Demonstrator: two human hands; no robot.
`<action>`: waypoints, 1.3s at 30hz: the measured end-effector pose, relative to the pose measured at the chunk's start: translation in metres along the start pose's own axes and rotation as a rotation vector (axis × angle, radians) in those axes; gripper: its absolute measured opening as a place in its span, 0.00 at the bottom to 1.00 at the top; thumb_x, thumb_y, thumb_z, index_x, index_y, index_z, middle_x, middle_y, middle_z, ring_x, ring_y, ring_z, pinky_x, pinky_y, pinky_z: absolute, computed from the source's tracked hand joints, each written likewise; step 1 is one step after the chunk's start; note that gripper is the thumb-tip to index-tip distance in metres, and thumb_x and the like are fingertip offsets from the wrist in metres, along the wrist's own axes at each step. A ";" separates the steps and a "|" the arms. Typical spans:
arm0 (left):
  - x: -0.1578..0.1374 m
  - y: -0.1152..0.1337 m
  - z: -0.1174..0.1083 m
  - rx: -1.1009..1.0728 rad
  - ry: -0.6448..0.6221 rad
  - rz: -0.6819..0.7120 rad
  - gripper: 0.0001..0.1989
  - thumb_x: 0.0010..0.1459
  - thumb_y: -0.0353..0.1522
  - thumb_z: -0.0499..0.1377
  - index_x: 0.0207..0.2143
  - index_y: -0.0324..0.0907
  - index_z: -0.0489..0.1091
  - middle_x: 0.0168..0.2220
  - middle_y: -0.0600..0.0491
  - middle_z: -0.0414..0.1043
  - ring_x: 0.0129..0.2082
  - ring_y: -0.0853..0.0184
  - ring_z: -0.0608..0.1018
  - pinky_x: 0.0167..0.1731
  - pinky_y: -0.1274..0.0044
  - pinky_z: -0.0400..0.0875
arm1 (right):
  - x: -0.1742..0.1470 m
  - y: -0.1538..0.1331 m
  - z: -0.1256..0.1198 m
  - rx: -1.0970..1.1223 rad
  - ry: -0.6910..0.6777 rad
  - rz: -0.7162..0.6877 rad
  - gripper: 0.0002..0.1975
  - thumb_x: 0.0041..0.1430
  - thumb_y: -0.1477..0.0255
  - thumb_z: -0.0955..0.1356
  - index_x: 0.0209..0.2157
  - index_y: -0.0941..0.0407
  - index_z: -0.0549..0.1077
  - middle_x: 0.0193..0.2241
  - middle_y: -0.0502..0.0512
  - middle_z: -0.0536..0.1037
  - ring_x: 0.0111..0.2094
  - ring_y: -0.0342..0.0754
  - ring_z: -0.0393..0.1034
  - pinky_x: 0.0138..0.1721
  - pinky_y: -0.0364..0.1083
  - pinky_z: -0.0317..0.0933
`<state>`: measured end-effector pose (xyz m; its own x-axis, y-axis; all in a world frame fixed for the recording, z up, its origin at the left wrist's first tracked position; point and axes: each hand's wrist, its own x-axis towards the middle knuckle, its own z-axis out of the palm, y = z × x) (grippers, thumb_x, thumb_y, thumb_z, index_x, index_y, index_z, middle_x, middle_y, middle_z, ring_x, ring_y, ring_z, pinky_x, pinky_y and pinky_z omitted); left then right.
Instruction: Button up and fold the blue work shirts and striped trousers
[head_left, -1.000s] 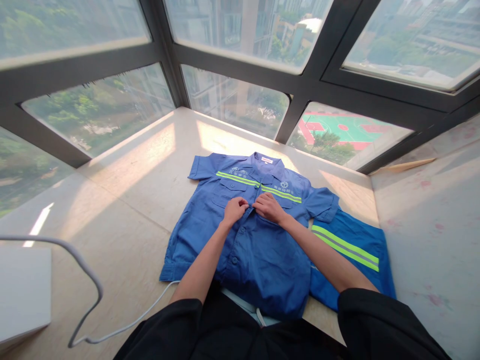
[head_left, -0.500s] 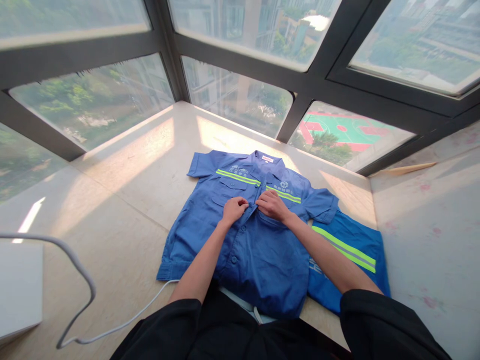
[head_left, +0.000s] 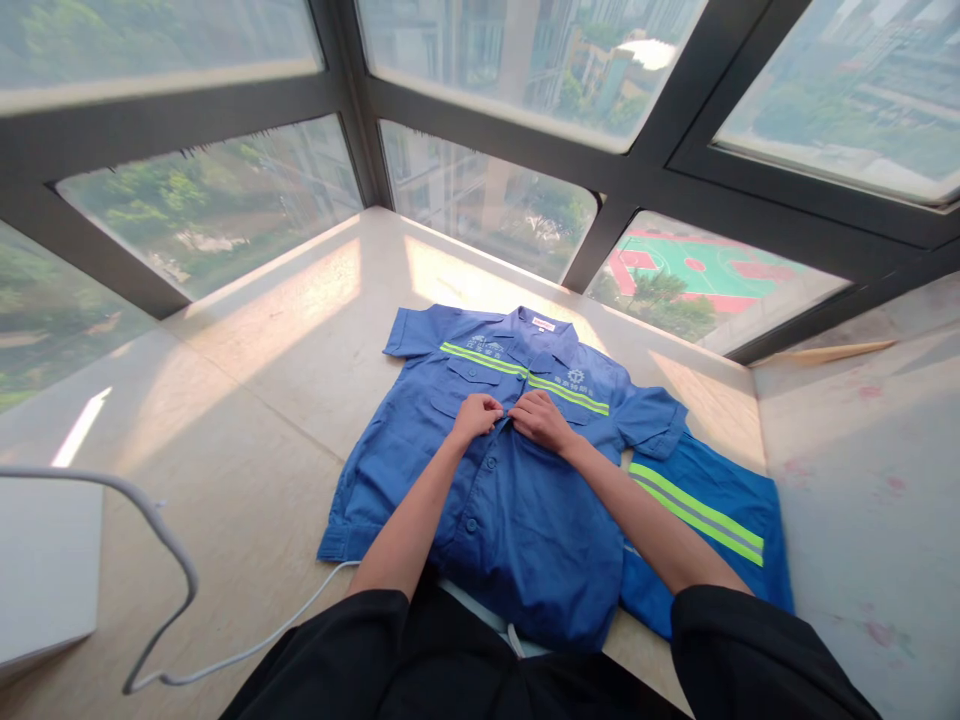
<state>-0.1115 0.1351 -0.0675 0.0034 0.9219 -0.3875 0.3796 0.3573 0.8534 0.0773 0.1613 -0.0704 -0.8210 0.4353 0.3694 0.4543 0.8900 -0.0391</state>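
Note:
A blue short-sleeved work shirt [head_left: 397,455] lies face up, its collar toward the windows and a yellow-green reflective stripe across the chest. My left hand [head_left: 478,417] pinches the front edge at mid-chest. Right beside it, my right hand [head_left: 541,420] pinches the facing edge, its fingers curled. The fingertips nearly meet over the placket; any button between them is hidden. Lower on the placket, two buttons [head_left: 491,463] show fastened. Above the hands the two halves of the stripe meet near another button.
A second blue garment [head_left: 757,490] with a wide reflective stripe lies partly under the shirt's right side. At left are a white box [head_left: 49,570] and a grey cable [head_left: 184,560] that runs toward the shirt's hem. Framed windows [head_left: 480,180] surround the pale ledge [head_left: 247,400]; a flowered wall [head_left: 862,510] stands at right.
Both hands have come closer together at the placket, and the shirt's two front edges now meet at the chest stripe. The view has shifted slightly.

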 end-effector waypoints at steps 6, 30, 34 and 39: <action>-0.004 0.005 0.005 -0.052 0.039 -0.060 0.04 0.54 0.26 0.63 0.34 0.35 0.76 0.23 0.54 0.74 0.18 0.74 0.72 0.19 0.83 0.67 | -0.006 0.001 0.004 -0.051 0.091 0.007 0.12 0.68 0.73 0.62 0.32 0.55 0.76 0.27 0.54 0.73 0.35 0.50 0.63 0.43 0.50 0.55; -0.005 0.007 0.005 -0.115 0.017 -0.033 0.05 0.56 0.25 0.61 0.33 0.34 0.78 0.21 0.56 0.72 0.16 0.77 0.68 0.17 0.84 0.62 | -0.012 0.003 0.013 0.033 0.134 0.061 0.12 0.69 0.74 0.62 0.45 0.54 0.76 0.36 0.56 0.79 0.39 0.50 0.67 0.45 0.51 0.55; -0.006 0.005 0.006 -0.123 0.011 -0.035 0.04 0.56 0.25 0.61 0.33 0.34 0.77 0.21 0.56 0.72 0.16 0.76 0.70 0.18 0.84 0.64 | -0.011 0.002 0.013 0.015 0.118 0.052 0.12 0.69 0.74 0.62 0.44 0.54 0.77 0.35 0.56 0.79 0.39 0.50 0.67 0.46 0.51 0.54; -0.004 0.003 0.006 -0.131 0.012 -0.039 0.11 0.54 0.24 0.62 0.42 0.35 0.73 0.18 0.60 0.68 0.15 0.75 0.70 0.17 0.84 0.64 | -0.009 0.003 0.012 0.003 0.063 0.024 0.13 0.70 0.74 0.61 0.43 0.55 0.76 0.35 0.56 0.78 0.40 0.50 0.66 0.46 0.51 0.53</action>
<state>-0.1049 0.1317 -0.0650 -0.0205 0.9081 -0.4182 0.2555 0.4091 0.8760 0.0813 0.1615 -0.0848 -0.7866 0.4467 0.4264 0.4721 0.8800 -0.0511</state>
